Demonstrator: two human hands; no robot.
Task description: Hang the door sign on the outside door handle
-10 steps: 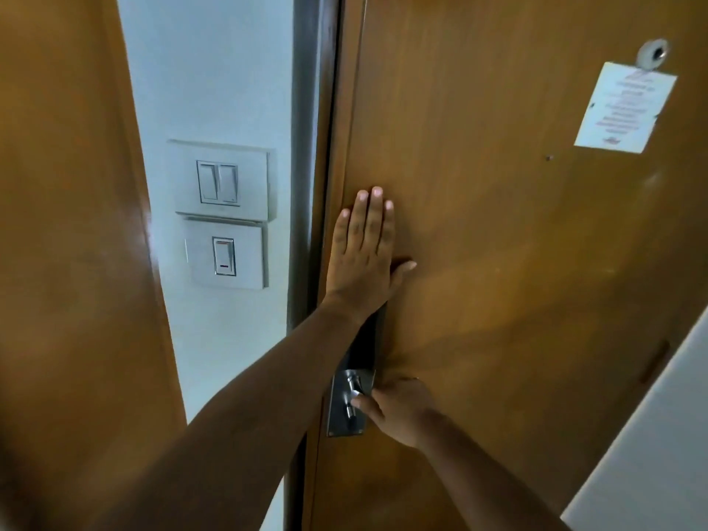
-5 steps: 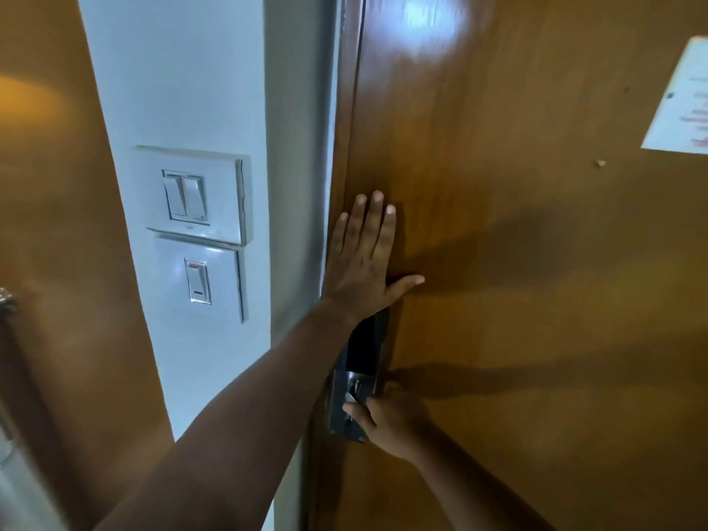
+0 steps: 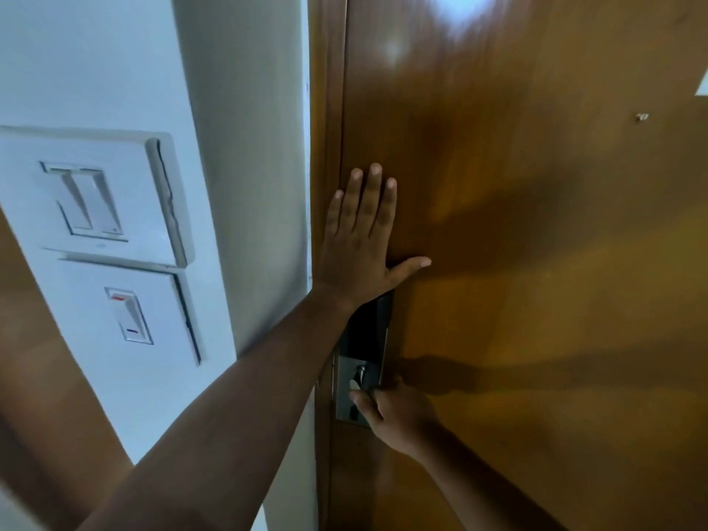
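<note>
Door sign is nowhere in view, so its place and the way it points cannot be told; neither hand carries it. What shows is the inner lock plate [image 3: 360,381] on the wooden door [image 3: 536,262], a tall narrow fitting whose long axis runs up and down along the door's edge. The left hand [image 3: 364,243] lies spread flat on the door just above the plate, fingers up. The right hand [image 3: 398,412] is nearer, just below and beside the plate, curled at its small metal knob [image 3: 359,373]; whether it pinches the knob cannot be told. The outside handle lies beyond the door, hidden.
</note>
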